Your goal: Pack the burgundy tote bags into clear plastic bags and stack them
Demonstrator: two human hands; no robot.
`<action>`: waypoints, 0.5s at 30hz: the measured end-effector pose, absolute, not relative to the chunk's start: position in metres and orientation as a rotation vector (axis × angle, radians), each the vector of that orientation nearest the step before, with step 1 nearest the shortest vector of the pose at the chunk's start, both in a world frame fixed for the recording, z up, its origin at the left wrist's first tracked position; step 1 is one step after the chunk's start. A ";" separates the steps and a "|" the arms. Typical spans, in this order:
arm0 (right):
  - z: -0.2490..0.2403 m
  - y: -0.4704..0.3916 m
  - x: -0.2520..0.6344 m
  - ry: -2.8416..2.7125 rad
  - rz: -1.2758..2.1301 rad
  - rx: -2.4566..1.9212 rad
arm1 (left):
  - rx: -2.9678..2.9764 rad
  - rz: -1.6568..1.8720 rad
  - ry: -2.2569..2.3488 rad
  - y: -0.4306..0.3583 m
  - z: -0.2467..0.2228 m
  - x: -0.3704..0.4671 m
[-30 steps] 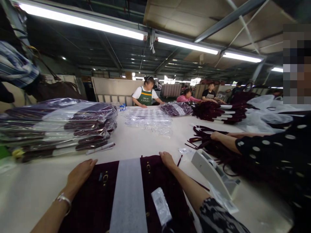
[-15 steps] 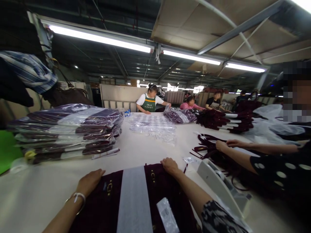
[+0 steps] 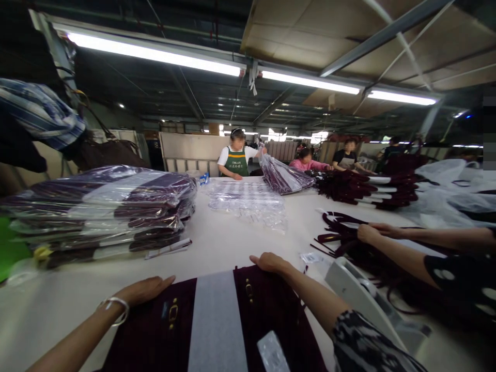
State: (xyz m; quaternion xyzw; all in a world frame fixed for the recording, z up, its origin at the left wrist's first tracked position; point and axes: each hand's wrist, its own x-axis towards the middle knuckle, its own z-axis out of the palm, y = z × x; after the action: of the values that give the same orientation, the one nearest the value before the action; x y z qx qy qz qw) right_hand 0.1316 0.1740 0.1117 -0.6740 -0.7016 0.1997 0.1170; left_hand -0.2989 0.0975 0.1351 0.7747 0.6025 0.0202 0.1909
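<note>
A folded dark maroon garment (image 3: 279, 310) lies in front of me, with a white paper strip (image 3: 215, 310) down its middle. Gold buckle trims (image 3: 173, 313) show on both sides of the strip. My left hand (image 3: 145, 290), wearing a pale bracelet, grips the garment's far left corner. At the far right corner my right hand (image 3: 271, 262) is closed on the edge, its fingertips partly hidden. On the lower right of the cloth rests a small clear packet (image 3: 273, 351).
A stack of bagged maroon garments (image 3: 127, 206) stands at left. Clear plastic bags (image 3: 244, 199) lie mid-table. At right are a grey-white device (image 3: 356, 294) and a co-worker's hands (image 3: 368, 233) on maroon pieces. Across the table, a person in a green apron (image 3: 237, 161) lifts a bagged garment (image 3: 284, 173).
My view has shifted slightly. Both hands remain at the garment's far corners, the left now reaching flatter along the edge. The person across has raised the bagged garment by one end.
</note>
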 end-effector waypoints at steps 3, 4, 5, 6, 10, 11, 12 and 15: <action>0.105 0.159 0.133 -2.040 0.625 -1.943 | 1.927 0.271 1.831 0.087 0.115 -0.301; 0.104 0.156 0.134 -2.037 0.632 -1.914 | 1.832 0.381 1.877 0.083 0.110 -0.300; 0.105 0.153 0.135 -2.036 0.640 -1.879 | 1.749 0.486 1.904 0.079 0.106 -0.300; 0.106 0.151 0.136 -2.039 0.650 -1.843 | 1.689 0.562 1.898 0.075 0.104 -0.300; 0.112 0.152 0.138 -2.064 0.685 -1.752 | 1.594 0.639 1.751 0.060 0.118 -0.300; 0.111 0.153 0.138 -2.073 0.679 -1.753 | 1.645 0.596 1.766 0.057 0.123 -0.301; 0.109 0.154 0.137 -2.083 0.661 -1.764 | 1.733 0.527 1.805 0.055 0.126 -0.301; 0.096 0.154 0.130 -2.111 0.550 -1.838 | 2.048 0.235 1.966 0.049 0.124 -0.297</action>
State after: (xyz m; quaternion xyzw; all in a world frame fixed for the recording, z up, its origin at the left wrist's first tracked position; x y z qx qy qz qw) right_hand 0.1297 0.1535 0.0964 -0.6375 -0.7324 0.1907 0.1440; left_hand -0.2970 0.0491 0.1241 0.7113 0.6827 0.0817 0.1461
